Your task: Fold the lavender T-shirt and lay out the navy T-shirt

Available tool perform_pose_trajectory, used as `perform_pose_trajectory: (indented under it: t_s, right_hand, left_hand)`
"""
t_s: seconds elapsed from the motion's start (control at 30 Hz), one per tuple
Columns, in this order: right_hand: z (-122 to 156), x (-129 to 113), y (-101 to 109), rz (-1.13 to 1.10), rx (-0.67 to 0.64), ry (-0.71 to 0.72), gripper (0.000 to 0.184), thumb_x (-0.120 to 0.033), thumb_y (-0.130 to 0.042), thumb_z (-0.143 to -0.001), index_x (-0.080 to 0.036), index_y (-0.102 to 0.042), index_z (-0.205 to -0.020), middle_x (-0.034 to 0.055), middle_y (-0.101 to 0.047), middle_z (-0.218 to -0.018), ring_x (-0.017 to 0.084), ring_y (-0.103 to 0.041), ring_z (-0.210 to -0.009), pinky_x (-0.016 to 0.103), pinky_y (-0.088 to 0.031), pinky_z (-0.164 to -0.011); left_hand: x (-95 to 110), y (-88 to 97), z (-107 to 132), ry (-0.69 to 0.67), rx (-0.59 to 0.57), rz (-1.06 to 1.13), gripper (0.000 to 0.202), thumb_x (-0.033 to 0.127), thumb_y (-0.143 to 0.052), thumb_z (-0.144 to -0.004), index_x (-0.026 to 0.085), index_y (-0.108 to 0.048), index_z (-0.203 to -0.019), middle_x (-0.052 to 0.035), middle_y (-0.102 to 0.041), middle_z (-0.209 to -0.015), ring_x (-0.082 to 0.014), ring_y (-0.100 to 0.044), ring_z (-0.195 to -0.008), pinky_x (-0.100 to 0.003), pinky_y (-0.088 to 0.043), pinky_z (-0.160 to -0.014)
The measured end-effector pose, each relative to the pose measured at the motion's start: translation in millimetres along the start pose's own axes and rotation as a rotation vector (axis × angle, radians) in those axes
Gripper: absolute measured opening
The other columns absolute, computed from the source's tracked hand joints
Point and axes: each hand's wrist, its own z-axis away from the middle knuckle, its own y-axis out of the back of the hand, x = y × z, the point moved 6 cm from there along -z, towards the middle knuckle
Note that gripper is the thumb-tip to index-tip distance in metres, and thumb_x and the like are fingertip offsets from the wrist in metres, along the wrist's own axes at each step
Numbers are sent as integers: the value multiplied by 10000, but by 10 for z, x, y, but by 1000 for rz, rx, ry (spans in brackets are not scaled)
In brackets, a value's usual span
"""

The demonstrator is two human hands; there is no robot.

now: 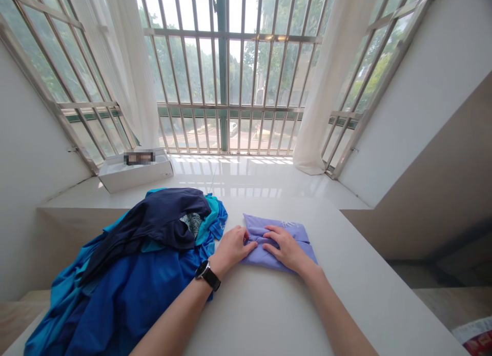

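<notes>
Landmark = purple folded garment (pixel 262 258). It lies flat on the white worktop (pixel 251 315), a rough rectangle, crease across the middle, white print (pixel 291 224) near its far edge.

Left hand (pixel 231 247) at the garment's left edge, fingers curled in, thumb resting on the fabric; can't tell whether it really pinches the cloth or just touches it. Right hand (pixel 286 248) on top of the garment, palm down, fingers spread and slightly bent, laid on the fabric, not clenched. Fingertips of the two hands near each other over the fold, not touching. Black-strapped watch (pixel 208 275) on the left wrist, just off the garment's near left corner.

Left of the garment, close but apart: loose heap of clothes. Dark navy garment (pixel 154 220) on top, with a patterned patch (pixel 191 223) showing; teal fabric (pixel 205 223) pokes out on the side facing the purple piece; big royal blue garment (pixel 142 284) underneath, spilling to the near left.

Beyond the garment, far left: white box (pixel 136 176) with something pixelated on it (blurred out, no ID). Straight beyond the garment: sunlit window ledge (pixel 230 176), then barred window (pixel 224 84), one sheer curtain (pixel 126 63) to its left, another curtain (pixel 321 99) to its right
</notes>
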Motion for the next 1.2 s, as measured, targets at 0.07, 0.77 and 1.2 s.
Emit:
perform_pose_trajectory:
  t_s: [0.07,0.77,1.2]
  right_hand:
    - [8,-12,5,1,-7,2,268,-373,-622,-883,-265,-697,-1116,74,-566,-1379,242,-520,-1273,412,-373,-1112]
    - [-13,104,-3,37,-17,-8,172,-392,-590,-887,-227,-640,-883,95,-569,-1356,244,-554,-1222,418,-417,-1047]
    - [-35,-8,35,99,56,2,94,-318,-575,-904,-234,-611,-883,73,-638,-1228,230,-600,-1113,397,-454,-976]
  left_hand:
    - [-14,-8,4,9,-3,8,274,463,-648,-819,195,-605,-779,-24,-615,-777,-184,-586,-707,-273,-382,-626]
    - [-80,-75,-23,-36,-92,207,112,338,-599,-881,231,-593,-913,28,-638,-725,-156,-583,-664,-229,-328,-578]
    - [-73,-37,-23,11,-33,112,147,354,-619,-865,211,-591,-842,1,-651,-728,-167,-588,-671,-244,-325,-580]
